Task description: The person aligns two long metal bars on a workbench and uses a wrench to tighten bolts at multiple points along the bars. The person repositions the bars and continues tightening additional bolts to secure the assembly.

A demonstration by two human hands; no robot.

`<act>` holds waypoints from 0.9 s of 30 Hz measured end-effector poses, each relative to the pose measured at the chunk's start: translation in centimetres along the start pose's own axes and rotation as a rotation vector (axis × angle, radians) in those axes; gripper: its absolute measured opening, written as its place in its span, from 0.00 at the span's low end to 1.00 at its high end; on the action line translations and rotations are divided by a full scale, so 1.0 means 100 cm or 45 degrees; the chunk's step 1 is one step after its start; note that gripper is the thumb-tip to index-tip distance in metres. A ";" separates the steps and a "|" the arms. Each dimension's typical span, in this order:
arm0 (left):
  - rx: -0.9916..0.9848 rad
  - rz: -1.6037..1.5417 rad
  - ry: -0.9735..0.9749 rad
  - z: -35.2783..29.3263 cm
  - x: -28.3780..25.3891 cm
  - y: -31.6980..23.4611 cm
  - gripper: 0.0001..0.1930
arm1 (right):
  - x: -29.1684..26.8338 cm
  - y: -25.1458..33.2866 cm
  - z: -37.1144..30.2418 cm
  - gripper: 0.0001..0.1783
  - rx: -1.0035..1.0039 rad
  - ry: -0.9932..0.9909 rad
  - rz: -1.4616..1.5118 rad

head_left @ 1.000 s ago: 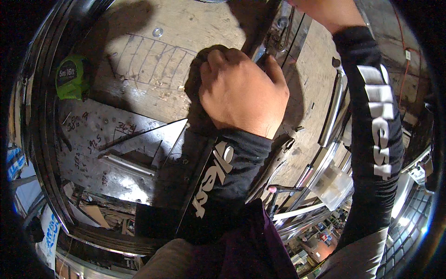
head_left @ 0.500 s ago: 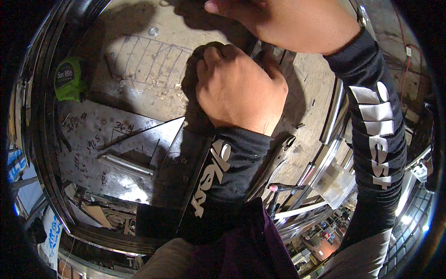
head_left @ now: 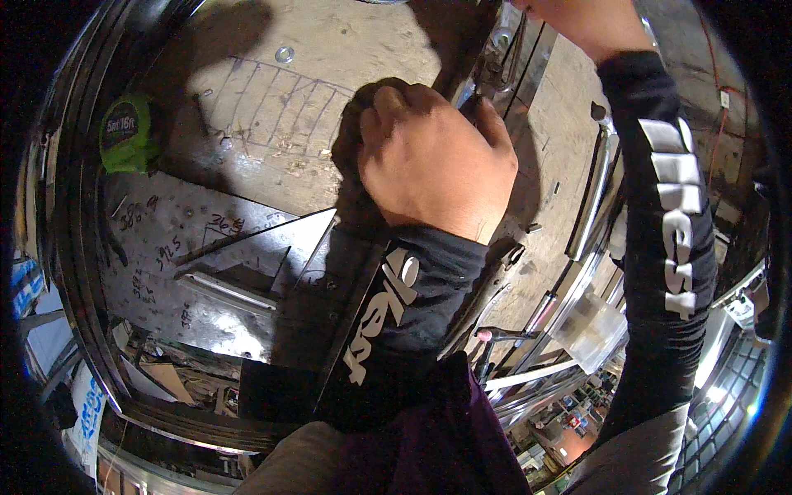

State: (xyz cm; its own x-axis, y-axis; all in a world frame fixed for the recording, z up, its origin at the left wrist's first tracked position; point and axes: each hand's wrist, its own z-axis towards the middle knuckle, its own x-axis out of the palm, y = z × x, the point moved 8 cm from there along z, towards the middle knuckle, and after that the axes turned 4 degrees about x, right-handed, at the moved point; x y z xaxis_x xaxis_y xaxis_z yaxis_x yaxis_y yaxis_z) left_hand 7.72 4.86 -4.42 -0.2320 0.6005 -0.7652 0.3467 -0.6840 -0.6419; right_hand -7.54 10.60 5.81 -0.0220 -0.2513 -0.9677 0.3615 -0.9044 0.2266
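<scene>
My left hand is curled palm down over a long metal bar, thumb on its right side. The fingertips and the gripped part are hidden under the hand. Only the back and wrist of my right hand show at the top edge, so its fingers are out of sight. Below it, beside the bar, a bright bent metal piece can be seen. A metal set square lies flat to the left of my left wrist, on a steel plate with handwritten marks.
A green tape measure sits at the left, near dark metal rails. A washer lies on the wooden board, which has a pencilled grid. At right are a metal tube, a clear plastic box and a torch-like tool.
My right hand has moved up and to the right, mostly out of view, uncovering the bar and the bent metal piece. My left hand keeps its curled pose, shifting only slightly in the picture.
</scene>
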 end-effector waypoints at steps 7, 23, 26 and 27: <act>-0.002 0.030 -0.010 0.001 0.001 0.006 0.23 | 0.002 0.061 -0.030 0.09 -0.581 0.365 0.286; 0.026 0.030 0.001 0.001 -0.001 0.003 0.23 | 0.033 0.037 -0.004 0.12 -0.236 0.332 -0.180; 0.029 0.030 -0.022 0.000 -0.003 0.002 0.23 | 0.046 -0.007 0.022 0.14 -0.023 0.355 -0.471; 0.030 0.024 -0.024 -0.001 -0.004 0.001 0.23 | 0.046 -0.019 0.025 0.14 -0.013 0.358 -0.547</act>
State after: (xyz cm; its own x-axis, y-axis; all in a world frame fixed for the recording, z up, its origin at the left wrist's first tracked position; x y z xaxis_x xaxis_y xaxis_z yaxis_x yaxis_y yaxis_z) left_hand 7.88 4.61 -4.17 -0.2431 0.5798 -0.7776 0.3295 -0.7047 -0.6284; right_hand -10.69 10.29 1.17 0.0804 0.2461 -0.9659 0.3839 -0.9019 -0.1978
